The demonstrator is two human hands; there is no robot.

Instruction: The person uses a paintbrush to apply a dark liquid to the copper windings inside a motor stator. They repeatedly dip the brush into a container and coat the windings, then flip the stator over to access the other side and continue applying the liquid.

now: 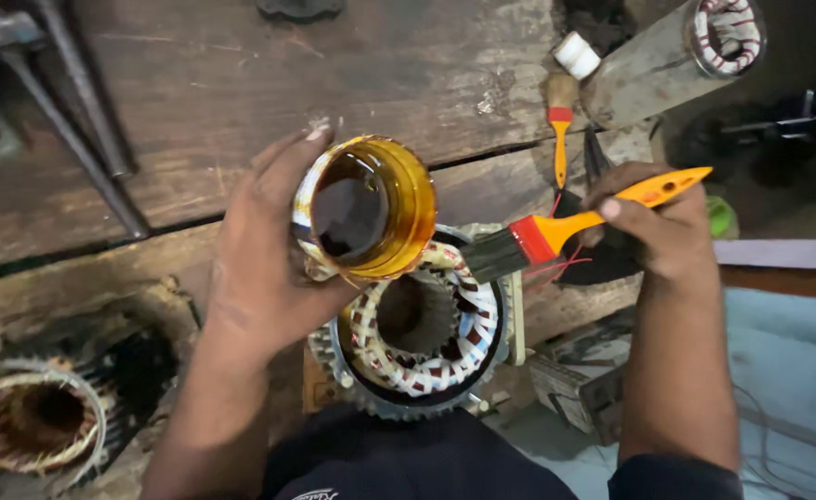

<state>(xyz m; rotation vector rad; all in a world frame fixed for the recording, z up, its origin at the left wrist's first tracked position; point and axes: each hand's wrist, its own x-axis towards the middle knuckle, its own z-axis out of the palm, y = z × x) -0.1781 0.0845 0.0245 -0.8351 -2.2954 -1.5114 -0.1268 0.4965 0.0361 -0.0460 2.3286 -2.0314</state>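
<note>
Tilting varnish cup (371,206) over stator (424,324), brush (556,231) raised

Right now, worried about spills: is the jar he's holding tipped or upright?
Tipped: the jar in the left hand leans mouth toward the camera; dark liquid pools inside.

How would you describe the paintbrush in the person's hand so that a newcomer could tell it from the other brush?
Start at the worn wooden workbench and find the round motor stator at its near edge. Just right of it, the right hand grips a paintbrush with dark bristles over the stator. Unlike the smaller brush lying on the bench behind, it is held, and larger.
</note>
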